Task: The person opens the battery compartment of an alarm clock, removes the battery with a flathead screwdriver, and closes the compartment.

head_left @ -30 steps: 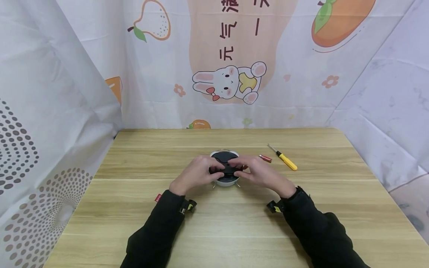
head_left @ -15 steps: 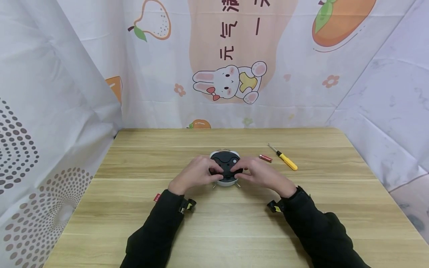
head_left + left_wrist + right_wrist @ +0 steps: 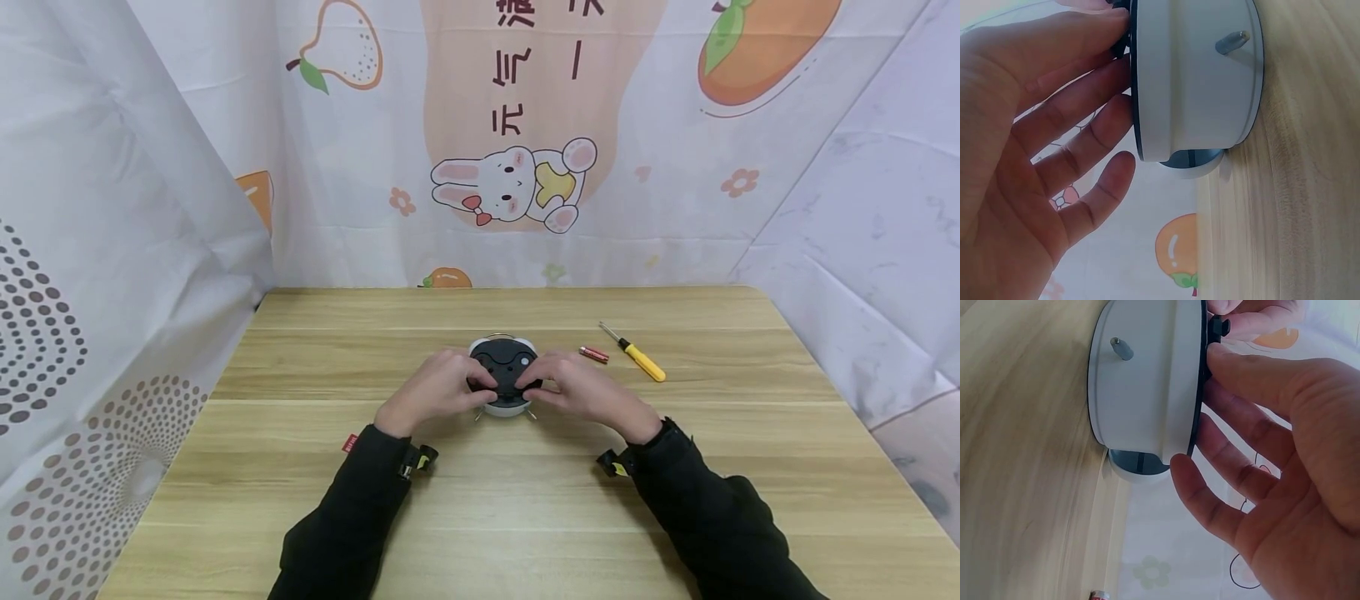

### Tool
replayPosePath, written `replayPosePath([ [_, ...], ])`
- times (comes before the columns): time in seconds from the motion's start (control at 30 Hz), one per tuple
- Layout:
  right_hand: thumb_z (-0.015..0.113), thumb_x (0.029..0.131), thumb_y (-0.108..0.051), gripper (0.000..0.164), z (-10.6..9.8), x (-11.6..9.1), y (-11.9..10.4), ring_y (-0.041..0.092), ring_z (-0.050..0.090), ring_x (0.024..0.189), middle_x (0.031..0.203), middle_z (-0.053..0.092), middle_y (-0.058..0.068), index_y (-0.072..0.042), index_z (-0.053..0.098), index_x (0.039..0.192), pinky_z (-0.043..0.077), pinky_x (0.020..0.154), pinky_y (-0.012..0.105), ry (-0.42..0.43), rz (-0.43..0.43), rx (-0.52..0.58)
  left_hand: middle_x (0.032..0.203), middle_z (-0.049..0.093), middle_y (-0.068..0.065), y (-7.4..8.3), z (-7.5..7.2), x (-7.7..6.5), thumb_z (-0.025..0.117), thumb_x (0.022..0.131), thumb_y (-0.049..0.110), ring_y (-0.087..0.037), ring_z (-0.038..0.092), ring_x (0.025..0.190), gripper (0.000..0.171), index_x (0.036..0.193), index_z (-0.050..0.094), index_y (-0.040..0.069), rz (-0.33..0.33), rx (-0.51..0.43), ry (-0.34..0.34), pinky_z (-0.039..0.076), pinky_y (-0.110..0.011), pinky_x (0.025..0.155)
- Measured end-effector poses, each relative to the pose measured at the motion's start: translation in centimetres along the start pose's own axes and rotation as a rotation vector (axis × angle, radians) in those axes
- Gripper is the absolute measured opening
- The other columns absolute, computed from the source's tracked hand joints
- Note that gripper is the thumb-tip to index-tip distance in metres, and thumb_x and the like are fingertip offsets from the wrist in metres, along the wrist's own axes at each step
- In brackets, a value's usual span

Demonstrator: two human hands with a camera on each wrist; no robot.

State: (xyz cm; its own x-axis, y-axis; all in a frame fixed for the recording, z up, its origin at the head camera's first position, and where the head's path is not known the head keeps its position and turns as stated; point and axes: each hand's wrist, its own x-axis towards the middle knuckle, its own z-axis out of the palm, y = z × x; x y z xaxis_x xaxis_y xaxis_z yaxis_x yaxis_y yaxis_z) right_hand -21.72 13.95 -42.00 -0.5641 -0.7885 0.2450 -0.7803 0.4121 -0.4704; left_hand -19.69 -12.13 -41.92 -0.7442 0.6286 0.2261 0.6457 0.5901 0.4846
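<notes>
A small white twin-bell alarm clock lies face down on the table, its black back upward and its short metal feet toward me. From either side both hands bend over its back. My left hand and right hand pinch the two ends of a small black battery cover low on the back, thumbs on the near side. In the left wrist view the left thumb hides much of this cover. The other fingertips rest at the edge of the back; a white knob shows near the right fingers.
Right of the clock lie red batteries, close together. Beyond them a screwdriver with a yellow handle points away to the upper left. The wooden table ends at a printed curtain behind.
The black cover, raised and tilted between the hands a second ago, now lies lower against the clock's back. The right fingers have dropped toward the near side, uncovering the white knob.
</notes>
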Motion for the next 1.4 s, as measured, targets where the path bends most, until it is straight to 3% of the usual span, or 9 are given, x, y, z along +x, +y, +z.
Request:
replayPosePath([
  [0.63,0.077,0.091,-0.01,0.012,0.1,-0.1,0.1,0.015,0.066,0.099,0.105,0.072,-0.001,-0.013,0.078,0.103,0.055,0.085,0.034,-0.004,-0.006,-0.036,0.089,0.076,0.003,0.5,0.0,0.0,0.082,0.088,0.019,-0.011,0.067,0.084,0.008,0.092,0.083,0.013,0.019,0.097,0.01,0.054,-0.029,0.075],
  [0.97,0.077,0.092,-0.014,0.011,0.3,-0.1,-0.1,0.015,0.065,0.097,0.105,0.07,0.001,-0.012,0.079,0.103,0.055,0.083,0.032,-0.006,0.038,-0.066,0.088,0.076,0.004,0.7,0.2,0.0,0.081,0.088,0.018,-0.01,0.067,0.08,0.006,0.091,0.083,0.013,-0.001,0.116,0.02,0.052,-0.026,0.068],
  [1.4,0.075,0.093,-0.011,0.013,0.4,-0.1,0.3,0.014,0.066,0.096,0.107,0.072,0.001,-0.013,0.079,0.105,0.056,0.08,0.034,0.015,0.075,-0.024,0.093,0.076,0.003,1.2,0.4,0.1,0.079,0.09,0.018,-0.014,0.069,0.09,0.007,0.095,0.084,0.014,-0.013,0.179,0.05,0.055,-0.035,0.082],
])
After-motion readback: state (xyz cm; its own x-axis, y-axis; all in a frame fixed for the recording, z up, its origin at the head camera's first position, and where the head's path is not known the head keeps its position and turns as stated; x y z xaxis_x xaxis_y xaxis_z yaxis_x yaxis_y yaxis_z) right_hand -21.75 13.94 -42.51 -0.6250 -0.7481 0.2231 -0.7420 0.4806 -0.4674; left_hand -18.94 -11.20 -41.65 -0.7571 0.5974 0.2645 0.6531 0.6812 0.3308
